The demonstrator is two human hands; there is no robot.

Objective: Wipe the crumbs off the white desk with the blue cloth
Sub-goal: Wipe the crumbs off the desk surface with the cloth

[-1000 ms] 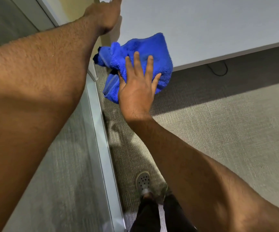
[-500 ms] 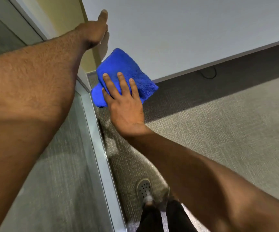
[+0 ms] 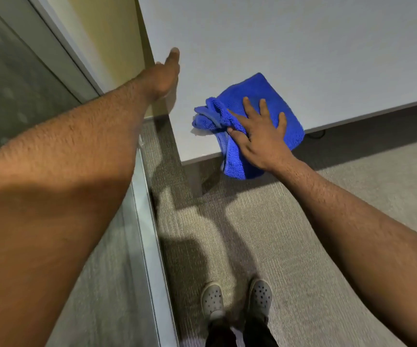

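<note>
The white desk (image 3: 302,46) fills the upper right, with its near left corner in the middle of the view. The blue cloth (image 3: 250,93) lies bunched near that corner, and its lower part hangs over the front edge. My right hand (image 3: 260,139) presses flat on the cloth with fingers spread and the thumb tucked into a fold. My left hand (image 3: 165,73) is stretched out along the desk's left edge, fingers straight, holding nothing. I cannot make out any crumbs on the desk.
A glass partition (image 3: 27,96) with a metal floor rail (image 3: 150,246) runs along the left. Grey carpet (image 3: 302,221) covers the floor, with my shoes (image 3: 212,299) at the bottom. A dark cable (image 3: 315,135) lies under the desk. A yellow wall (image 3: 117,33) stands behind the corner.
My right hand and the cloth have slid right from the desk's left corner and further onto the top. The left hand stays at the left edge. The view has tilted down.
</note>
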